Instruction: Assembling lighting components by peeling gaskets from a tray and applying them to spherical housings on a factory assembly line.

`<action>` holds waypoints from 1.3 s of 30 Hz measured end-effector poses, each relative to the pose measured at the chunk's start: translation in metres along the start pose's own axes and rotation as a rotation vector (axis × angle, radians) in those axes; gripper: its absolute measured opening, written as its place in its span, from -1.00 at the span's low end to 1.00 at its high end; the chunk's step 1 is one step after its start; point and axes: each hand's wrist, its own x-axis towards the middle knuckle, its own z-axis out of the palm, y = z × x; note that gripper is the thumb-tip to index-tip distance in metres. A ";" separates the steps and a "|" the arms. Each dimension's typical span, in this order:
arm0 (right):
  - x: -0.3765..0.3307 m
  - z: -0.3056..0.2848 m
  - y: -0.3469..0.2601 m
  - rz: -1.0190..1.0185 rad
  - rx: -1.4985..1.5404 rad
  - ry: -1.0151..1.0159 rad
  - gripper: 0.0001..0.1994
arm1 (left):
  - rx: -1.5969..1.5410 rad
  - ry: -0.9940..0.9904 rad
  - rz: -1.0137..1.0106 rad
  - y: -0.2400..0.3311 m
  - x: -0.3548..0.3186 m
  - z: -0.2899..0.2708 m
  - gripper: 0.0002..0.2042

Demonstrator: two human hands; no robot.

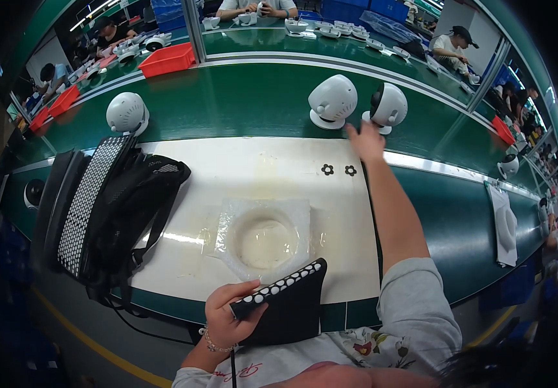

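Note:
My left hand [230,313] is closed round a black panel with a white-dotted edge [282,288], held tilted at the near edge of the white work mat. Stretched far forward, my right hand [367,141] has its thumb apart from the fingers and reaches the base of a white rounded camera with a black front [392,107]. Whether the fingertips touch it is hard to see. Just left of that hand stands another white camera [332,100] on a round base. Between my arms, a foam cradle [227,236] wrapped in clear film, with a round hollow, lies on the mat.
A black mesh bag [136,213] and dark dotted panels [88,213] lie at the left. Another white camera [127,113] stands on the green belt [227,97]. Red trays [165,59] sit beyond, near people at work. Two flower-shaped marks [339,170] show on the mat.

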 end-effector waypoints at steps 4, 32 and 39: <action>0.013 -0.019 0.043 -0.037 -0.035 -0.040 -0.42 | -0.003 -0.018 -0.007 -0.001 0.004 -0.001 -0.79; -0.203 -0.137 -0.141 -0.664 0.933 -0.255 -0.71 | -0.207 -0.059 -0.003 -0.006 -0.004 0.006 -0.74; -0.261 -0.169 -0.138 -1.227 0.592 -0.181 -0.77 | -0.196 -0.093 -0.035 -0.008 -0.008 0.003 -0.74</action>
